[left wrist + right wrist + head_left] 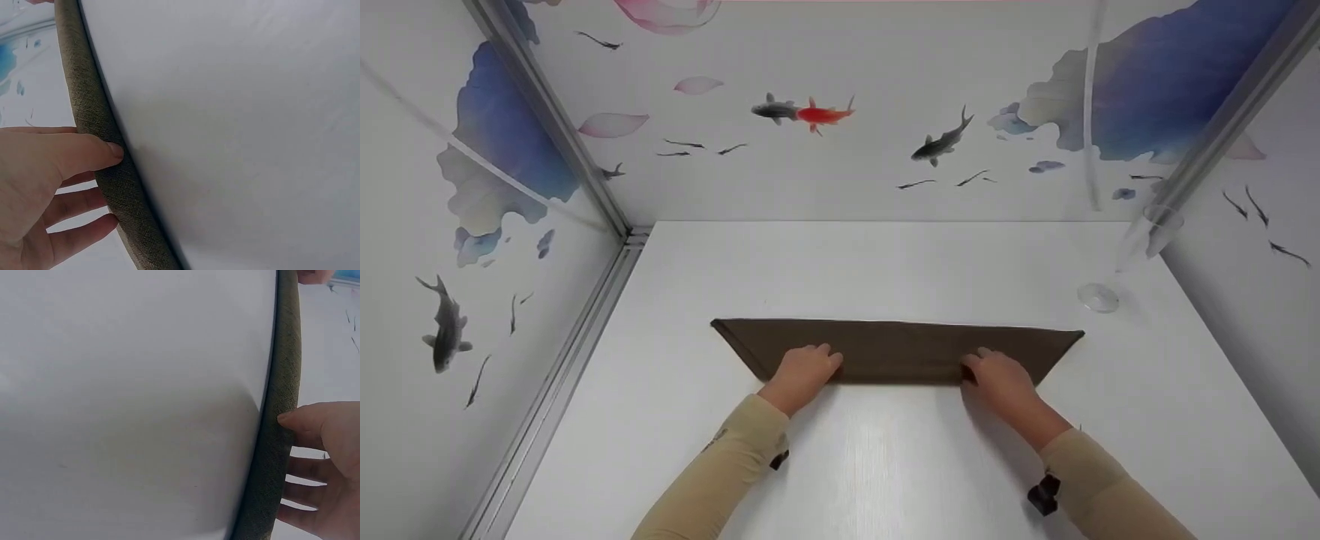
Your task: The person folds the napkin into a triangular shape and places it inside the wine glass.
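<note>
A dark brown cloth (900,352) lies across the white table in the head view, its far edge wider than its near one. Its near edge shows as a thick, rounded fold in both wrist views. My left hand (804,375) grips that edge left of the middle, and the left wrist view has the thumb (101,154) on the roll (93,101) with fingers behind it. On the right part of the same edge, my right hand (1001,382) pinches the cloth. Its thumb (298,419) presses the roll (284,371) in the right wrist view, other fingers beyond.
A clear round disc (1098,298) lies on the table (885,270) at the back right, below a clear cup-shaped piece (1162,225) by the frame post. White panels with painted fish (823,115) wall the back and both sides.
</note>
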`<state>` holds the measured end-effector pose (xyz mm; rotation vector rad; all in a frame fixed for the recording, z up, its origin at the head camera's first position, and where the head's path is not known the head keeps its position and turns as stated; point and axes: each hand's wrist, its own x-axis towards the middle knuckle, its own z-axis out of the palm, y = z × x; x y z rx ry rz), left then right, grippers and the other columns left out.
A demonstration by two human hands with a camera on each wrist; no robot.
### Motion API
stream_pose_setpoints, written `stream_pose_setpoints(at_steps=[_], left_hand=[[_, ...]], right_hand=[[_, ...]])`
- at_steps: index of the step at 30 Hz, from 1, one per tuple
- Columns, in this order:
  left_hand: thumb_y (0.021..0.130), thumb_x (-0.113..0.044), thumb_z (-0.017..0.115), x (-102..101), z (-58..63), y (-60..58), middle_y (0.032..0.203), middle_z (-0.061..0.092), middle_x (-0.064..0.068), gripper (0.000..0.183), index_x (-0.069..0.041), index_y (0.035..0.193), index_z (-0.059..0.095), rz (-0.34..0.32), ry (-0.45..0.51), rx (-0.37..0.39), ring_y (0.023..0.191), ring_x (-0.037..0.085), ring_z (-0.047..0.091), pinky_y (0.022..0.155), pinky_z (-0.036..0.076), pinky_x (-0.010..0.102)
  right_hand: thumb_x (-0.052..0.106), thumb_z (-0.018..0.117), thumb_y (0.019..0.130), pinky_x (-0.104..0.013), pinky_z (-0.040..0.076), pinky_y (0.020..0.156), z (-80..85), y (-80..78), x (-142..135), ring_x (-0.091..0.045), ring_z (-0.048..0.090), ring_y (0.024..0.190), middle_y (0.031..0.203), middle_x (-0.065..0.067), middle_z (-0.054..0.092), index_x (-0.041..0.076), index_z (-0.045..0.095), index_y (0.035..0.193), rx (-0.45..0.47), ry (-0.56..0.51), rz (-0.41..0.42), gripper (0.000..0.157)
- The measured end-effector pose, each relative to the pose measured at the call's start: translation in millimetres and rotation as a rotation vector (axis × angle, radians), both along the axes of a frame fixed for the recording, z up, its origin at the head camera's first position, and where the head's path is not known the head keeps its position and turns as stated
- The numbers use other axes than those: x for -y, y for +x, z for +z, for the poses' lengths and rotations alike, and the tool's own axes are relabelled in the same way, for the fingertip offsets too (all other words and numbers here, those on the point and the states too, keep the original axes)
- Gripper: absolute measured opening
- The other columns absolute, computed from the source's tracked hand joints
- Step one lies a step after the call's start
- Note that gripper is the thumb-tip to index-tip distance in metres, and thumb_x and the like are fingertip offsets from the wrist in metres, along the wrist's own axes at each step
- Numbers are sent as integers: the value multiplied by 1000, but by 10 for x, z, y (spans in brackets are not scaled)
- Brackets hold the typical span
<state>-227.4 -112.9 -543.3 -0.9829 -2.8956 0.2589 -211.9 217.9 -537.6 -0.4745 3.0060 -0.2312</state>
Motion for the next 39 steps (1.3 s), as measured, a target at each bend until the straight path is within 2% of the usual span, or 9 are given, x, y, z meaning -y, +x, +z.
stream_pose_setpoints(at_steps=[7,18,26,32,39], left_hand=[[90,-5,70,4,35,20,84,60,5,12,-10,100,67,-19,2,-24,73,18,63,60,54,29],[92,-4,67,41,48,29,88,61,6,11,-9,101,68,8,25,44,78,22,63,65,55,32],[91,-3,67,62,43,15,95,63,7,19,-8,109,67,31,76,65,85,21,64,70,56,32],[88,-2,71,68,54,16,95,59,6,23,-10,108,63,40,146,14,86,21,61,70,55,31],[86,-2,73,82,-24,16,93,59,8,19,-9,101,64,45,178,-54,81,22,61,64,55,33]], right_hand=[[-4,73,83,-49,51,87,-49,1,-52,-42,58,107,117,-26,60,-4,60,117,-5,36,31,36],[8,80,80,-45,53,80,-88,15,4,-33,63,94,103,-14,63,1,65,109,-91,-17,66,34],[2,76,82,-42,53,72,-99,-7,39,-29,62,83,90,-10,61,3,66,101,-117,-11,70,22],[1,73,84,-41,53,68,-128,-30,55,-28,63,79,85,-8,61,5,68,96,-136,-34,53,13],[5,72,87,-41,52,65,-145,-41,92,-29,62,74,82,-7,58,5,68,93,-150,-71,16,7]])
